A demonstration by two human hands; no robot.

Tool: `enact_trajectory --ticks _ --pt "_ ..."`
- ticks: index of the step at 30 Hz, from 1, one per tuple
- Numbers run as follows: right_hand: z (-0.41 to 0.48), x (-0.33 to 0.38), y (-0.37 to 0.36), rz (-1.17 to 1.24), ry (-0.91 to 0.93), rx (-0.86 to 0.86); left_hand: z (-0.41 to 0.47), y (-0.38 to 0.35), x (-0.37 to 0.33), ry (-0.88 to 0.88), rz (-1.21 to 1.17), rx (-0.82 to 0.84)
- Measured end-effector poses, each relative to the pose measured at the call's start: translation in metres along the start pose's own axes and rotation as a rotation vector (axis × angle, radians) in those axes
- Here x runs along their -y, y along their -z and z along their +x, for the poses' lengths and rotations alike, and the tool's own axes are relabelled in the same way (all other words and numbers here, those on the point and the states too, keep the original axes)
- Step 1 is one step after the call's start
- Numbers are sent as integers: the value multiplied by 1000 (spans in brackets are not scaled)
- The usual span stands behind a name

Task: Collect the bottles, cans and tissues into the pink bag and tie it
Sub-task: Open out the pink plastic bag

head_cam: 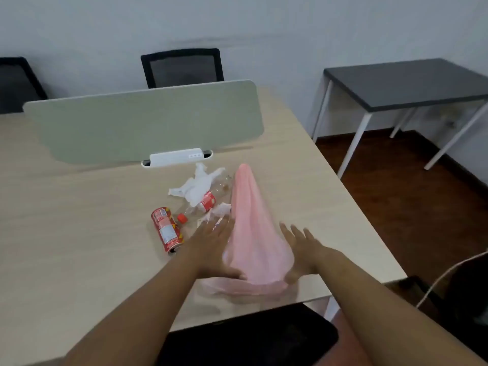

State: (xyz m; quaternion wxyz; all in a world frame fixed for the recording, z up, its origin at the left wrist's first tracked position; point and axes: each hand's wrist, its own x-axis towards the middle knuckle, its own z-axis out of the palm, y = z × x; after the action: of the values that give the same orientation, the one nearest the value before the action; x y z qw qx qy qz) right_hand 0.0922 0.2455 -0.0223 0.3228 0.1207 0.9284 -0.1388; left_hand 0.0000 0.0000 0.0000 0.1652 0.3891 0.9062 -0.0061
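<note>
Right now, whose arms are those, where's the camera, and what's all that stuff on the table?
There is no machine here: those are a person's two bare arms. The one picture comes from a camera worn on their head, looking down. On the pale table lie a red can, a clear bottle with a red cap, and crumpled white tissues. The left hand and right hand touch the pink bag on either side, fingers straight.
</note>
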Motion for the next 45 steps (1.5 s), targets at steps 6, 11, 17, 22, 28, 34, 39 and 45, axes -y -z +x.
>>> enact_trajectory --ticks 6,11,17,22,28,34,39,45 --pt "17 -14 -28 255 152 -284 8 -44 -20 8 239 42" --pt "11 -16 -6 638 178 -523 20 -53 -21 124 122 -362" --pt "-8 0 62 921 166 -680 25 10 -50 288 -890 -335" --pt "-20 7 105 937 222 -709 39 19 -91 254 -696 -549" --pt "-31 -12 129 887 181 -885 50 68 -71 526 -858 -712" --pt "-40 20 179 971 159 -1055 54 146 -16 784 -1229 -799" --pt "-65 99 210 995 303 -1243 2 213 19 848 -1213 -1138" --pt "-95 185 217 990 666 -1437 -100 259 79 554 -721 -1411"
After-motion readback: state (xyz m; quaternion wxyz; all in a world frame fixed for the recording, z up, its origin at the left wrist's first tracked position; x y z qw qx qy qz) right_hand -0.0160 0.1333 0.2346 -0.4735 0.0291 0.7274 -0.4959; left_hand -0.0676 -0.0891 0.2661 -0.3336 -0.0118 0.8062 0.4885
